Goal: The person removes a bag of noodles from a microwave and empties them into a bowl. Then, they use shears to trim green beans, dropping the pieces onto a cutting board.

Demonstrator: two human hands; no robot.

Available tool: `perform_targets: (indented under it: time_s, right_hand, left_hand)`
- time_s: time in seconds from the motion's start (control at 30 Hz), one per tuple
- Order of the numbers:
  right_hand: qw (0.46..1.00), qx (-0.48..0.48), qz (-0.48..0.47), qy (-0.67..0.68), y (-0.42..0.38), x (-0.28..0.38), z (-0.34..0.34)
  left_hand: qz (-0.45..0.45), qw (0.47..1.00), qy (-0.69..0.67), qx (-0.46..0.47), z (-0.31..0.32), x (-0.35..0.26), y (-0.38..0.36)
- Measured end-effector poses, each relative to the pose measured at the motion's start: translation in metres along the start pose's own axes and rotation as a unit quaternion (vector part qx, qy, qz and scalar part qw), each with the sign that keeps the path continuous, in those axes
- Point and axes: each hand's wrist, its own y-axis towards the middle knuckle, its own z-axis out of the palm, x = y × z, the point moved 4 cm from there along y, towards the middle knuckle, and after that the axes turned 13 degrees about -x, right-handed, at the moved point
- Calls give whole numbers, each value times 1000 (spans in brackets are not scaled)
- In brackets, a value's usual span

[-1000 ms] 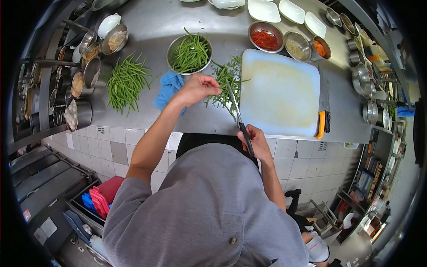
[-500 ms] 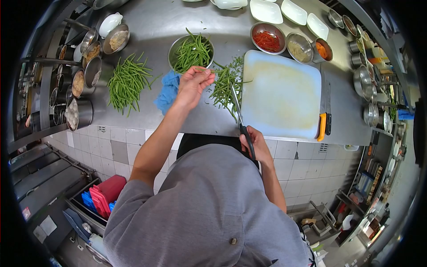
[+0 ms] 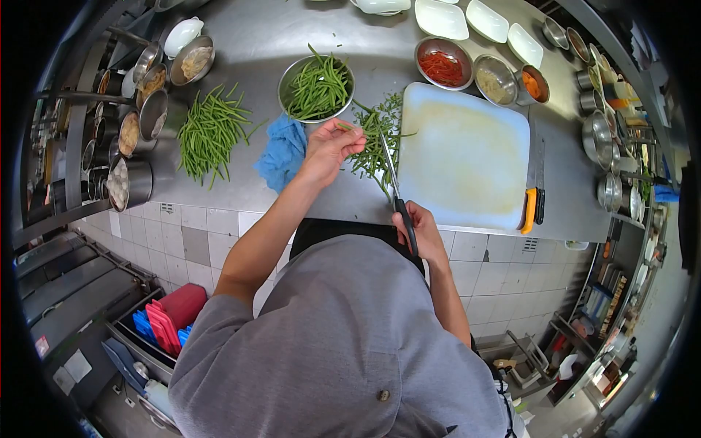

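Pinched between the fingertips of my left hand point(image 3: 334, 150) is a green bean point(image 3: 346, 128), just below a steel bowl point(image 3: 282, 91) of green beans. My right hand point(image 3: 422, 230) is closed on the handles of black-handled scissors point(image 3: 394, 182), whose blades point away from me over a heap of green trimmings point(image 3: 376, 157). The blade tips are close to my left fingertips. A blue cloth point(image 3: 281, 151) lies left of my left hand. Farther left is a pile of green beans point(image 3: 212, 135) on the steel table point(image 3: 244, 179).
Right of the scissors lies a white cutting board point(image 3: 464, 157), with an orange-handled knife point(image 3: 531, 208) at its right edge. Behind it stand bowls of red strips point(image 3: 443, 64), pale pieces point(image 3: 494, 80) and orange pieces point(image 3: 531, 86). Several metal containers point(image 3: 130, 186) line the left side.
My left hand has moved right and slightly toward me, with the bean closer to the scissor blades. The right hand and scissors have barely shifted.
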Motion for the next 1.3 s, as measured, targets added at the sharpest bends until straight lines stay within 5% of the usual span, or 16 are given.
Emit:
perform_targets:
  time_s: [0.3, 0.43, 0.53, 0.6, 0.7, 0.83, 0.97, 1.07, 1.17, 1.3]
  right_hand:
    - [998, -54, 20, -5, -1, -10, -5]
    - [995, -84, 12, -43, 0, -19, -13]
    - [994, -101, 11, -41, -1, -24, -19]
    - [993, -103, 20, -46, -1, -26, -22]
    - [992, -108, 20, -56, 2, -29, -24]
    - [993, -96, 15, -62, 6, -29, -20]
    - [993, -91, -11, -79, 5, -18, -13]
    - [992, -95, -21, -86, 1, -11, -10]
    - [990, -104, -28, -88, -3, -15, -14]
    - [988, -135, -8, -76, -14, -21, -21]
  left_hand:
    - [75, 996, 50, -12, -14, -14, 1]
    - [176, 971, 138, -79, -55, -50, 2]
    - [298, 907, 251, -162, -127, -103, 14]
    - [322, 761, 493, -272, -161, -148, 9]
    - [368, 653, 572, -333, -155, -187, -6]
    - [313, 758, 539, -191, -142, -156, 36]
    - [251, 696, 654, -157, -78, -127, 60]
    - [236, 599, 750, -155, -65, -111, 88]
    - [192, 603, 760, -150, -62, -110, 108]
    - [179, 698, 686, -96, -78, -124, 119]
